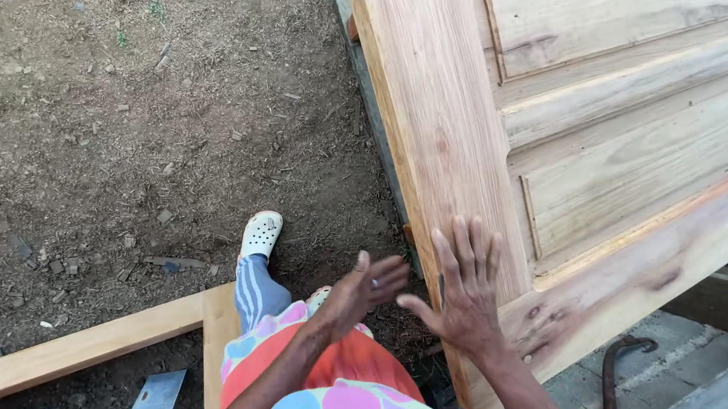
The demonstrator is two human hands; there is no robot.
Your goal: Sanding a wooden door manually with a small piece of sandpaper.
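The pale wooden panelled door (603, 118) lies flat under the right hand (467, 300), which presses its near edge with fingers spread wide. Just left, the left hand (363, 289) hovers open, holding nothing. Below it lies a wooden frame (66, 354) on the dirt ground (80, 133).

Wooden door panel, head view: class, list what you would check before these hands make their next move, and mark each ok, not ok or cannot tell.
1. Right hand flat on the wooden door panel, fingers spread: ok.
2. Left hand touching the panel: not ok, it is in the air beside the edge.
3. Both hands free of tools: ok.
4. Panel firmly supported underneath: cannot tell.
5. Foot in the white shoe out from under the panel: ok.
6. Wooden frame on the dirt apart from the panel: ok.
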